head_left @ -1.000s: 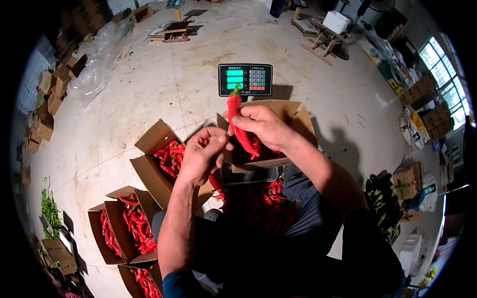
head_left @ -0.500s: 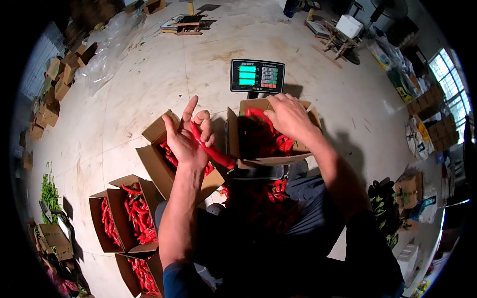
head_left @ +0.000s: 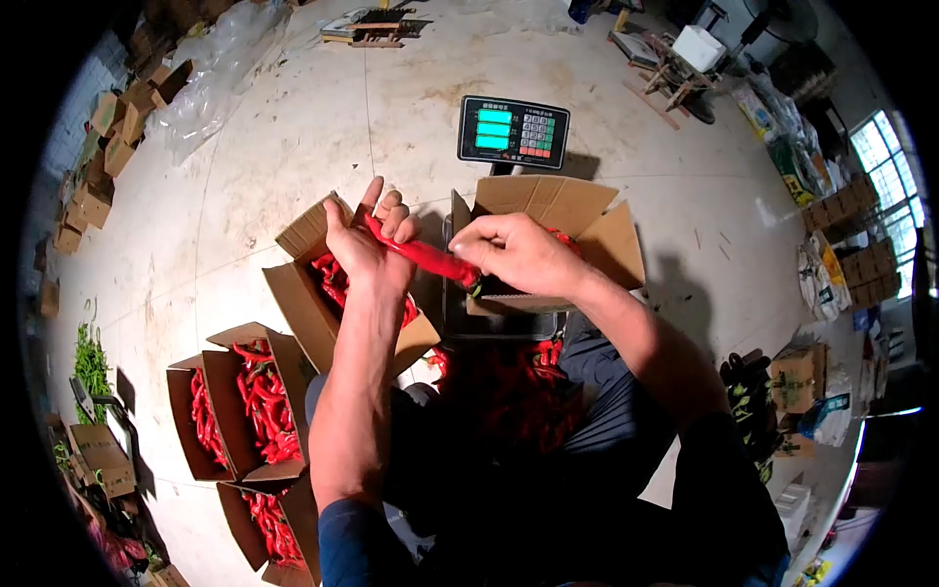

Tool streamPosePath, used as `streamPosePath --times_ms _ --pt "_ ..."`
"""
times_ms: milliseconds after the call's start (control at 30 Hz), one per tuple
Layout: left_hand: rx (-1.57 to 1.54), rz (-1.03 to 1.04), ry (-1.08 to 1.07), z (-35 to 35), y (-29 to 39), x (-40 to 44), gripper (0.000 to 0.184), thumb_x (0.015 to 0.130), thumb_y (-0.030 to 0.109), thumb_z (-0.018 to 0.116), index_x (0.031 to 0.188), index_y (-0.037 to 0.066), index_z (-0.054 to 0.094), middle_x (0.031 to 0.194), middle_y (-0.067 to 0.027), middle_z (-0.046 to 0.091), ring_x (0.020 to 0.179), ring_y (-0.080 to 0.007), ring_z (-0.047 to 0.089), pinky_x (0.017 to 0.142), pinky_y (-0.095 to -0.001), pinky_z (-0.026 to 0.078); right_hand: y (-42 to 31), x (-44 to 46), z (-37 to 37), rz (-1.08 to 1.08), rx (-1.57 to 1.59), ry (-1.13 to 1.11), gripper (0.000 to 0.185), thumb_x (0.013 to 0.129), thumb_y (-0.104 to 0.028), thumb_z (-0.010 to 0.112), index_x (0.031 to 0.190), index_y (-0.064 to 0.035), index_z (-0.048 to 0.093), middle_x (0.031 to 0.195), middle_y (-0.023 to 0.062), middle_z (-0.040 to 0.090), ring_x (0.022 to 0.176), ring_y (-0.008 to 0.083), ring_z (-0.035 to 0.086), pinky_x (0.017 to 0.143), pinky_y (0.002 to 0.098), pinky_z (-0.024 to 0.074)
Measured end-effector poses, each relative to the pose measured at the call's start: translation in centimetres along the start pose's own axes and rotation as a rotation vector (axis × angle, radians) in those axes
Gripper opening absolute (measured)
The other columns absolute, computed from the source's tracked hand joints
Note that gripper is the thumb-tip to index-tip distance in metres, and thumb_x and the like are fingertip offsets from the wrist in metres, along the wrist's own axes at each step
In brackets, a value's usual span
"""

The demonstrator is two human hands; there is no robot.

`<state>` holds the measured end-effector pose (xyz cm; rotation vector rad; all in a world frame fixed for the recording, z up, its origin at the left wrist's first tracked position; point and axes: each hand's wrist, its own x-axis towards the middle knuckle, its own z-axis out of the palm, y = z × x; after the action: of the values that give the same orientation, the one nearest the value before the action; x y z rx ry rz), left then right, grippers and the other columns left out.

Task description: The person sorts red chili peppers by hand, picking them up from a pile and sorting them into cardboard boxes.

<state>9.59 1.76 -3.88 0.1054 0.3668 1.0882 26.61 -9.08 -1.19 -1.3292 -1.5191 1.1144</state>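
A long red pepper point(head_left: 425, 256) lies across the fingers of my left hand point(head_left: 372, 240), which is closed on it, palm up. Its green stem end points right, close to my right hand point(head_left: 518, 252). The fingers of my right hand are bent near the pepper; whether they touch it cannot be made out. Beneath that hand stands an open cardboard box point(head_left: 611, 245) with red peppers partly hidden inside. Behind the box is a scale display point(head_left: 513, 133) with three lit green panels. Another box point(head_left: 293, 303) of red peppers sits under my left forearm.
More boxes of red peppers point(head_left: 264, 401) stand at the lower left. A dark pile of red peppers point(head_left: 514, 391) lies between my legs. Green peppers point(head_left: 90, 367) are at the far left, dark vegetables point(head_left: 751, 401) at the right. Cartons point(head_left: 117, 152) line the left wall.
My right hand has left the peppers in the box and moved left and down toward the pepper in my left hand. That pepper has swung up, its stem end now further right.
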Motion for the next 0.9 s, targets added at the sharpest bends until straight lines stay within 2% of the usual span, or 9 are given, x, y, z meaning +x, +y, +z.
streamPosePath --times_ms 67,167,267,300,433,600,700,833,900 --pt "0.005 0.020 0.091 0.2 -0.2 0.1 0.071 0.101 0.057 0.029 0.127 -0.007 0.043 0.078 -0.0102 0.048 0.053 -0.0135 0.033 0.048 -0.0276 0.030 -0.6 -0.5 0.5 0.089 0.039 -0.045 0.026 0.091 -0.016 0.068 0.107 0.0045 0.066 0.088 0.0076 0.070 0.080 0.0123 0.063 0.073 0.0281 0.0515" --pt "-0.065 0.025 -0.058 -2.4 -0.3 0.9 0.065 0.101 0.053 0.036 0.127 -0.007 0.042 0.090 -0.0154 0.053 0.064 -0.0189 0.044 0.058 -0.0316 0.042 -0.3 -0.7 1.1 0.101 -0.150 -0.063 0.025 0.092 -0.016 0.068 0.107 0.0045 0.065 0.087 0.0059 0.069 0.077 0.0070 0.061 0.066 0.0238 0.0492" --pt "0.002 0.133 0.156 1.7 -0.9 -0.8 0.061 0.098 0.046 0.046 0.127 -0.007 0.042 0.108 -0.0218 0.053 0.087 -0.0287 0.054 0.082 -0.0414 0.050 0.1 0.0 0.6 0.171 0.092 -0.117 0.020 0.094 -0.020 0.064 0.092 0.0001 0.068 0.079 0.0076 0.069 0.063 0.0093 0.060 0.055 0.0242 0.0446" --pt "-0.037 0.114 0.043 1.6 -0.7 -0.7 0.059 0.093 0.033 0.055 0.132 -0.007 0.039 0.129 -0.0271 0.047 0.118 -0.0381 0.051 0.105 -0.0495 0.042 -0.6 -0.1 0.4 0.233 0.279 -0.098 0.021 0.096 -0.021 0.059 0.087 -0.0029 0.066 0.078 0.0081 0.069 0.060 0.0081 0.058 0.050 0.0225 0.0408" --pt "0.329 0.006 -0.382 2.5 -0.4 -1.7 0.072 0.082 0.012 0.058 0.146 -0.005 0.028 0.145 -0.0268 0.039 0.138 -0.0403 0.038 0.111 -0.0527 0.038 -0.3 0.0 -1.2 0.275 0.614 -0.110 0.023 0.098 -0.021 0.052 0.099 -0.0005 0.062 0.082 0.0122 0.069 0.061 0.0147 0.063 0.050 0.0237 0.0426" --pt "0.470 -0.055 -0.480 2.2 -0.4 -2.3 0.056 0.089 0.003 0.064 0.140 -0.003 0.041 0.131 -0.0222 0.056 0.118 -0.0350 0.059 0.099 -0.0468 0.050 -0.4 -0.4 -2.0 0.338 0.863 -0.173 0.024 0.098 -0.020 0.050 0.102 0.0003 0.062 0.084 0.0172 0.069 0.063 0.0200 0.065 0.053 0.0256 0.0469" --pt "0.557 -0.064 -0.404 2.3 -0.2 -2.7 0.052 0.090 0.003 0.065 0.137 -0.003 0.044 0.126 -0.0210 0.060 0.112 -0.0327 0.063 0.094 -0.0436 0.054 -1.2 -0.6 -2.5 0.348 0.765 -0.256 0.027 0.099 -0.022 0.050 0.106 0.0011 0.062 0.086 0.0166 0.070 0.067 0.0199 0.067 0.056 0.0270 0.0493" --pt "0.720 -0.008 -0.409 1.6 -0.2 -2.3 0.046 0.090 0.004 0.067 0.132 -0.003 0.051 0.114 -0.0174 0.067 0.102 -0.0292 0.067 0.090 -0.0408 0.055 -0.7 -0.6 -1.9 0.209 0.443 -0.109 0.033 0.102 -0.029 0.051 0.105 0.0008 0.064 0.085 0.0108 0.070 0.071 0.0150 0.067 0.057 0.0266 0.0491" --pt "0.714 -0.004 -0.392 1.8 -0.4 -2.5 0.042 0.089 0.004 0.069 0.127 -0.004 0.053 0.106 -0.0161 0.069 0.095 -0.0254 0.068 0.089 -0.0376 0.055 0.2 -0.4 -1.8 0.156 0.478 -0.100 0.032 0.103 -0.028 0.050 0.102 0.0003 0.065 0.084 0.0090 0.069 0.070 0.0130 0.064 0.059 0.0259 0.0487"
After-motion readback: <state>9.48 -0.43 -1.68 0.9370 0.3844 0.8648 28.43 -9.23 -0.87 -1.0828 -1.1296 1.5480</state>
